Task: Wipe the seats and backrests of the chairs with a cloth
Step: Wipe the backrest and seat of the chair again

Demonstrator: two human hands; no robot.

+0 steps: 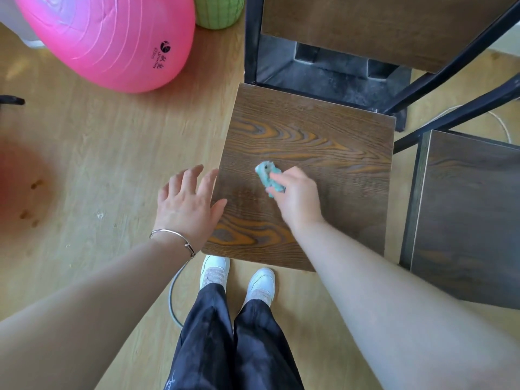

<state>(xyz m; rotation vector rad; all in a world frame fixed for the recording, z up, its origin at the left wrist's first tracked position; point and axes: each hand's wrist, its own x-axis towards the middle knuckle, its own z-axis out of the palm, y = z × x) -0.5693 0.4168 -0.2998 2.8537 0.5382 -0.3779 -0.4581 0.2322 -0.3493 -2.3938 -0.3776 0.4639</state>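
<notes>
Wiping the seat (323, 142) of the near chair, with the right hand (298, 198) pressing a small teal cloth (268, 175) onto the wood a little left of the seat's middle, fingers (277, 179) curled round the cloth and clamped on it. Hovering with the left hand (185, 201) at the seat's left edge, fingers spread and straight, holding nothing; hard to tell whether touching the edge or just above it. Judging by the cloth's place, partway through the seat, with the far strip near the backrest (380, 26) and the right side probably not yet covered. Next, likely calls for sweeping the cloth across to the right edge and up toward the rear, keeping it flat under the fingers, then lifting to the backrest, which stands upright beyond the seat. After that, moving on to the second chair (464, 220) just beside on the right. Worth minding the pink ball (107, 38) on the floor (98, 150) to the left when stepping round.
</notes>
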